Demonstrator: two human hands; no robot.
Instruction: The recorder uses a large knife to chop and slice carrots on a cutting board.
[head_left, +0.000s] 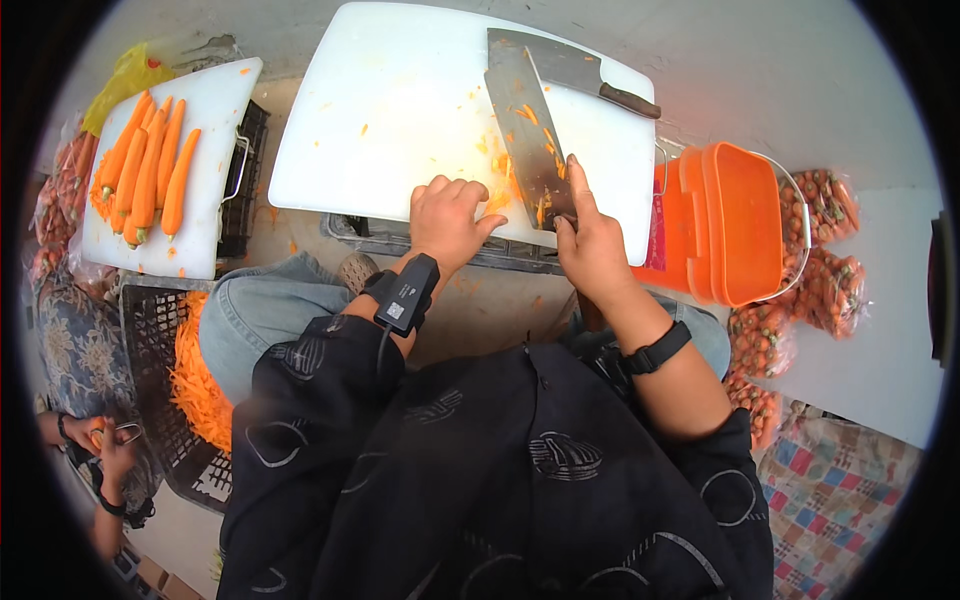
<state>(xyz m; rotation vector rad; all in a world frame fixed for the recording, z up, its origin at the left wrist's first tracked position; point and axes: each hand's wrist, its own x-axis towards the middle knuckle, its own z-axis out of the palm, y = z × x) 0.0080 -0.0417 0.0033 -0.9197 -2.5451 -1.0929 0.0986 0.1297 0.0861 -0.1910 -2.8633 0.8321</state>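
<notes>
A large white cutting board (390, 97) lies before me. My right hand (596, 251) grips a broad-bladed cleaver (525, 131), its index finger laid along the blade and the wooden handle running back below the palm. Carrot bits cling to the blade, which lies slanted over the board. Near the board's front edge rests my left hand (448, 225), holding nothing, thumb apart from the bent fingers. Carrot scraps (496, 176) lie between that hand and the blade. A second cleaver (574, 67) with a brown handle lies at the back right, partly overlapped by the first.
Peeled carrots (154, 165) lie on a smaller white board (199, 240) at left. Below it, a black crate (154, 330) holds shredded carrot (199, 382). An orange bucket (739, 225) and bagged carrots (832, 292) stand right. Another person's hands (105, 442) hold a peeler and carrot.
</notes>
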